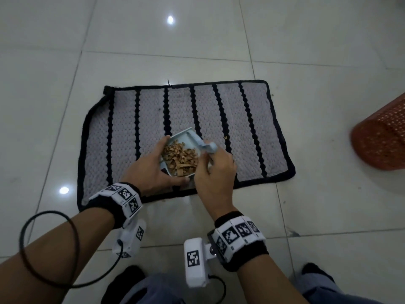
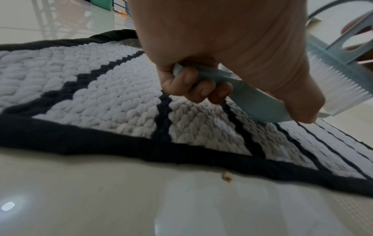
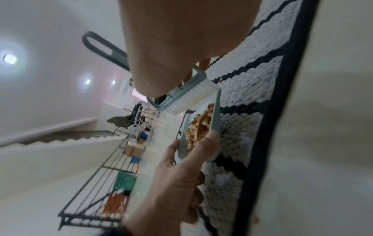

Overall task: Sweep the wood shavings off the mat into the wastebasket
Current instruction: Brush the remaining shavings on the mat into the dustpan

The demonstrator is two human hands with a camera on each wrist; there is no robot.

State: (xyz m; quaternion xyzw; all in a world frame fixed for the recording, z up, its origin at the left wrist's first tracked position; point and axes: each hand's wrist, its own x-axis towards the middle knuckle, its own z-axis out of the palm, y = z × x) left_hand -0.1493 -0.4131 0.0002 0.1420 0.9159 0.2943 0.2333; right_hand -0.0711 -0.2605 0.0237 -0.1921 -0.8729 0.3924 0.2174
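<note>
A grey mat (image 1: 151, 119) with black stripes lies on the tiled floor. My left hand (image 1: 151, 170) grips a light blue dustpan (image 1: 183, 137) over the mat's near middle, fingers curled under it (image 2: 201, 89). The pan holds a heap of tan wood shavings (image 1: 180, 159). My right hand (image 1: 215, 170) holds a small blue brush (image 1: 210, 147) at the pan's right side, its white bristles (image 3: 187, 99) above the pan's edge (image 3: 215, 115). One stray shaving (image 1: 225, 137) lies on the mat to the right. The orange mesh wastebasket (image 1: 381, 137) stands at the right edge.
A small shaving (image 2: 227, 176) lies on the floor tile just off the mat's near border. My knees and dark feet (image 1: 131, 279) are at the bottom of the head view. A metal rack (image 3: 113, 167) with boxes stands in the background.
</note>
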